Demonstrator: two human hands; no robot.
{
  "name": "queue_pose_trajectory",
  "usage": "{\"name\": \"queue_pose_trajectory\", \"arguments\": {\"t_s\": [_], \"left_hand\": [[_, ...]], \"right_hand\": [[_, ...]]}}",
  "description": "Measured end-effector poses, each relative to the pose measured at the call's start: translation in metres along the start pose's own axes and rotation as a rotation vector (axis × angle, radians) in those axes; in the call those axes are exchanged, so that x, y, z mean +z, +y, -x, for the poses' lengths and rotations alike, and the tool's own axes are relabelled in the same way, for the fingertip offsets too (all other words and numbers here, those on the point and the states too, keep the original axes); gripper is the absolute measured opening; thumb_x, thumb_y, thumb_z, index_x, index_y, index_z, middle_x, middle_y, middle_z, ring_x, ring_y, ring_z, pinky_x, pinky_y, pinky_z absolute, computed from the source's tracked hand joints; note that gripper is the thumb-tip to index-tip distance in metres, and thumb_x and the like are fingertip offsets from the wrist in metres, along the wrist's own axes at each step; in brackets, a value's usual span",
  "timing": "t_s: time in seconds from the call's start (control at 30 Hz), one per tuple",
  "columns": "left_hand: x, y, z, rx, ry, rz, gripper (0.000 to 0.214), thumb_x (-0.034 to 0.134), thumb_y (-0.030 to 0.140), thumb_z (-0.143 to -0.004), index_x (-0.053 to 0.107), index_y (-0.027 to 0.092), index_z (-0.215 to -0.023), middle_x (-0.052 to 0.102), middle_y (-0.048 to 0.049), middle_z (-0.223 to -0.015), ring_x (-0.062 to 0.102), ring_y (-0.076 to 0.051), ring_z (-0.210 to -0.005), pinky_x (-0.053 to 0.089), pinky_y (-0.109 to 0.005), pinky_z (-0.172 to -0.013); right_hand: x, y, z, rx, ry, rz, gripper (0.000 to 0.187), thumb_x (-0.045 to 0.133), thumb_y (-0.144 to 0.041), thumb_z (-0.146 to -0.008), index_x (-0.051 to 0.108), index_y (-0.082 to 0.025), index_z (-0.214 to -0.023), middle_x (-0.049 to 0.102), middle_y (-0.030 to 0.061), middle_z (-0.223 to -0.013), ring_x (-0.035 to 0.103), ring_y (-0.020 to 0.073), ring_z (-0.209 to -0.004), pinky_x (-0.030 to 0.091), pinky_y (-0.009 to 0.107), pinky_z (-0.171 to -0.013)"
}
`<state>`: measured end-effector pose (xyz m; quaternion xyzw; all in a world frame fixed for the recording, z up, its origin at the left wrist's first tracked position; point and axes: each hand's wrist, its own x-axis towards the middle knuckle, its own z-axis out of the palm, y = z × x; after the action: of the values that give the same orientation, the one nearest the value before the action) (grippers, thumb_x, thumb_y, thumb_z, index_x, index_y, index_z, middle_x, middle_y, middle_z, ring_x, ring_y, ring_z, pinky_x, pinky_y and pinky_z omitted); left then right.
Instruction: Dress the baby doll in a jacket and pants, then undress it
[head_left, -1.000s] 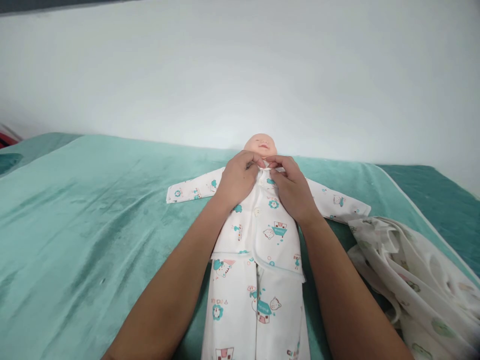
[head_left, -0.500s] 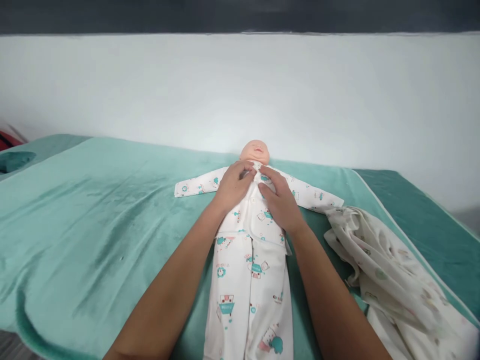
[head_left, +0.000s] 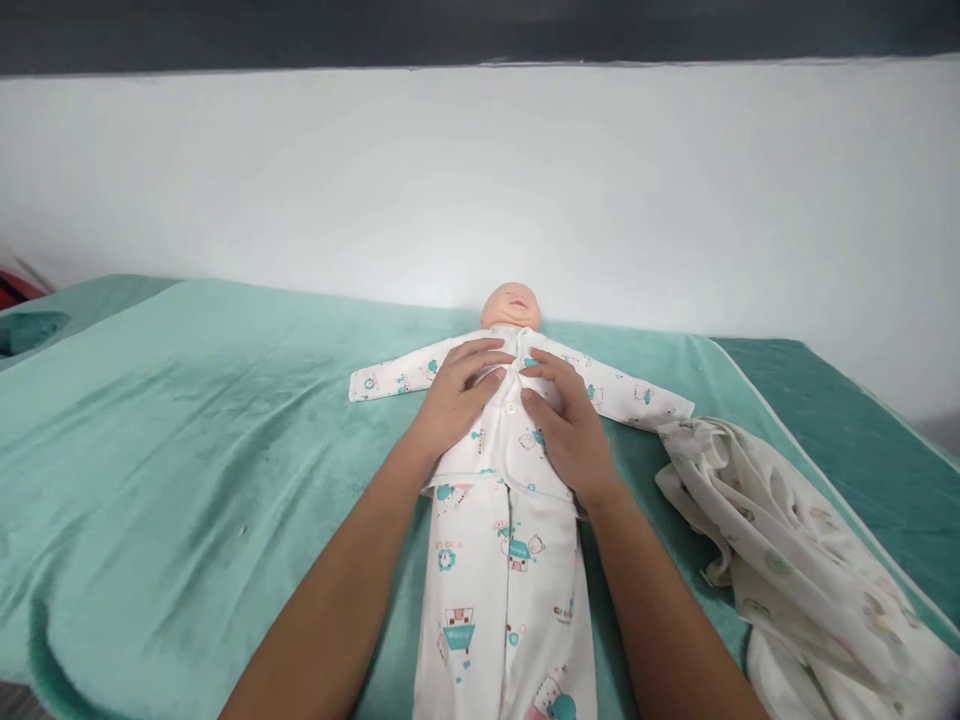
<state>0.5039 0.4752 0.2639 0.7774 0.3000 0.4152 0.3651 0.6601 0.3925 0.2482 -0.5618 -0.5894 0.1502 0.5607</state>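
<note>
A baby doll point(head_left: 511, 304) lies on its back, its sleeves stretched out to both sides. It wears a white printed shirt point(head_left: 491, 455) with a front opening and white printed trousers point(head_left: 465, 590). My left hand point(head_left: 459, 393) rests on the left side of the shirt's chest, fingers spread and pointing inward. My right hand point(head_left: 568, 420) lies on the opposite side, its fingers apart and slightly bent. Between my hands a small button point(head_left: 511, 408) shows on the shirt front. Both sets of fingertips touch the fabric near the placket.
The doll lies on a green plush blanket point(head_left: 225, 450). To the right, a crumpled printed white cloth point(head_left: 795, 540) lies against the end of the doll's sleeve. A white wall point(head_left: 480, 180) rises behind. Something red point(head_left: 16, 290) shows at the far left.
Both hands have moved down from the collar to the chest, and their fingers have spread apart. The collar and a button on the shirt front now show.
</note>
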Motion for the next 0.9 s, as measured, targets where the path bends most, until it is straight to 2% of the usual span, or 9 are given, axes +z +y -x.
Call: {"name": "queue_pose_trajectory", "arguments": {"t_s": [0.4,0.63,0.9], "left_hand": [[0.0003,0.0014,0.0013,-0.007,0.011,-0.014,0.026,0.054,0.027,-0.094,0.071,0.033,-0.113,0.060,0.0004,-0.140,0.046,-0.019,-0.137,0.037,-0.043,-0.117],[0.0007,0.0018,0.0011,-0.027,0.012,-0.004,0.026,0.055,0.027,-0.094,0.072,0.033,-0.113,0.059,0.0001,-0.141,0.046,-0.020,-0.137,0.039,-0.042,-0.116],[0.0009,0.0014,0.0018,-0.014,0.016,-0.004,0.027,0.055,0.026,-0.094,0.071,0.034,-0.114,0.060,0.0011,-0.140,0.047,-0.019,-0.136,0.038,-0.043,-0.116]], "right_hand": [[-0.0007,-0.0016,0.0019,0.026,0.040,-0.049,0.021,0.059,-0.029,-0.092,0.070,-0.033,-0.110,0.059,-0.0003,-0.142,0.048,0.0227,-0.137,0.034,0.052,-0.118],[-0.0007,-0.0018,0.0024,0.050,0.048,-0.067,0.022,0.059,-0.031,-0.092,0.073,-0.034,-0.108,0.058,-0.0006,-0.142,0.050,0.0242,-0.135,0.041,0.052,-0.112],[-0.0027,0.0014,0.0009,0.005,-0.003,-0.016,0.027,0.058,-0.030,-0.093,0.072,-0.038,-0.115,0.058,-0.0026,-0.142,0.048,0.0230,-0.136,0.036,0.052,-0.116]]}}
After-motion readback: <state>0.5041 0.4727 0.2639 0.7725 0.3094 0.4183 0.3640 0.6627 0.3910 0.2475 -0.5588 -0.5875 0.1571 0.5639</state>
